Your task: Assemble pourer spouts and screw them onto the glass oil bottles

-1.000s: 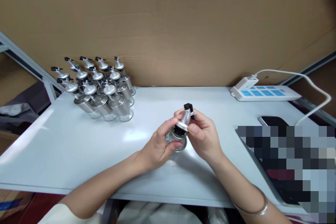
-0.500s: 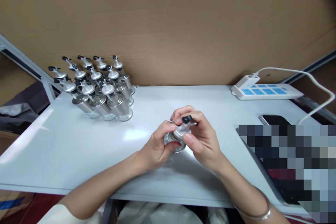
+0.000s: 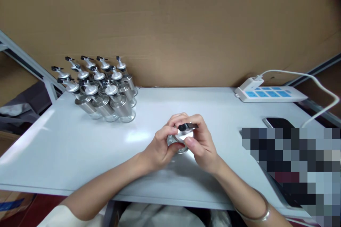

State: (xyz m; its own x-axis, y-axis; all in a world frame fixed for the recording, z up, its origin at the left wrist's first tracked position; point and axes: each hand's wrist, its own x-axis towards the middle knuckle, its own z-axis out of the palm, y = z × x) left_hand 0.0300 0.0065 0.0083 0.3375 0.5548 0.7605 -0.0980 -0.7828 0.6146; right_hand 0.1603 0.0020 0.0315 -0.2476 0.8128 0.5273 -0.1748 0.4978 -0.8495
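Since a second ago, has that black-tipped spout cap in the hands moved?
Yes. The spout cap has dropped onto the bottle toward the table, held by the right hand and left hand.

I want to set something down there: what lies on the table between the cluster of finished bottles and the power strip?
Nothing: the head view shows bare white table between the bottles and the power strip.

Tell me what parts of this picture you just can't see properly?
- Bottle body, head view: mostly covered by the left hand and right hand; only the silver pourer cap shows.
- Lower right of the table: a pixelated patch hides what lies there.
- Phone: its near part is lost under that patch.
- Rear dispenser bottles: hidden behind the front ones.
- Power strip cable: leaves the right edge.
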